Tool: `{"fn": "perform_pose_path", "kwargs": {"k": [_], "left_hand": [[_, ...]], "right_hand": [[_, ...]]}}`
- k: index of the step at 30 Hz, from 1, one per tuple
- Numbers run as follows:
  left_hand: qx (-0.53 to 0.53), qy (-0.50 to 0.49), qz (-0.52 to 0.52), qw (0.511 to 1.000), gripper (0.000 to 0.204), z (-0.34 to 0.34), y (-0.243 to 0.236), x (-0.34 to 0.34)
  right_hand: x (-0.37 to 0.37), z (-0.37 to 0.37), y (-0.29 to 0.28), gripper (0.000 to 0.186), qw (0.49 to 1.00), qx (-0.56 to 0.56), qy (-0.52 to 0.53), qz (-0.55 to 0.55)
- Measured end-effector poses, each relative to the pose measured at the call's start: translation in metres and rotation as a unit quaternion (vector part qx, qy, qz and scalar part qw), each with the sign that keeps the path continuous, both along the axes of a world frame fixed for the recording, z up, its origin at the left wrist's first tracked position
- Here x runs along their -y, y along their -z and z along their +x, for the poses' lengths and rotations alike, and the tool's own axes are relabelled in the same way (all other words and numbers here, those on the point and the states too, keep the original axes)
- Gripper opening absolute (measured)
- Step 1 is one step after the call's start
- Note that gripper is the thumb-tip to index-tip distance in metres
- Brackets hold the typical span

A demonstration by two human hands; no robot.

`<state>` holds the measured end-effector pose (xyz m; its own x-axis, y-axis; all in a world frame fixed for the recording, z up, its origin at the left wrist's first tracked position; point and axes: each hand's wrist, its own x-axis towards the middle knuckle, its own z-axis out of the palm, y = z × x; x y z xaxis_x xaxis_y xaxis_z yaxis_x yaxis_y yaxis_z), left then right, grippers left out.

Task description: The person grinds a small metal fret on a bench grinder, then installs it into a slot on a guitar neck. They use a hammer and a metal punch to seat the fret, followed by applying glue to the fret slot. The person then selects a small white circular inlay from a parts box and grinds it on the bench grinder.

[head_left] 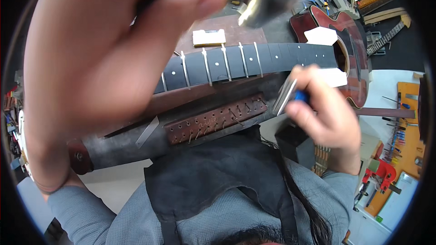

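My left hand (136,59) is raised close to the camera at the upper left, blurred. Its fingers are partly cut off by the top edge, so their grip is unclear. A blurred, shiny metal lamp-like head (281,0) hangs right of it. My right hand (324,109) is closed around a silvery metal tool (285,96) with a blue part, near the guitar neck's body end. Below the hands runs the dark fretboard (288,56) with white dots and several metal frets at its left. A brown block (215,118) with rows of holes holds several bent wire pieces.
The red guitar body (359,59) lies at the right, with white paper pieces (321,36) beside the neck. A small white-and-yellow box (209,37) stands behind the fretboard. A red clamp (383,174) and a tool board (404,131) are farther right. A thin metal strip (147,131) lies left of the block.
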<state>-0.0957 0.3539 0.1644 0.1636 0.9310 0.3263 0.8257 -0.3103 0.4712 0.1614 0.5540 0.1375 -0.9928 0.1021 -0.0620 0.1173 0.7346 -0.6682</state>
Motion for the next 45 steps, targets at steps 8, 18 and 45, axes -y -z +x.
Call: {"fn": "perform_pose_path", "kwargs": {"k": [8, 18, 45], "left_hand": [[-0.017, -0.121, -0.028, 0.992, 0.051, 0.073, 0.056, 0.067], [-0.115, -0.397, -0.054, 0.909, 0.025, 0.098, 0.146, 0.104], [-0.282, -0.357, 0.012, 0.891, 0.028, 0.117, 0.074, 0.025]], "right_hand": [[0.016, 0.050, 0.135, 0.032, 0.974, -0.177, 0.119, -0.080], [-0.005, 0.041, 0.196, 0.043, 0.935, -0.305, 0.107, -0.145], [-0.031, 0.037, 0.194, 0.038, 0.926, -0.261, 0.051, -0.267]]}}
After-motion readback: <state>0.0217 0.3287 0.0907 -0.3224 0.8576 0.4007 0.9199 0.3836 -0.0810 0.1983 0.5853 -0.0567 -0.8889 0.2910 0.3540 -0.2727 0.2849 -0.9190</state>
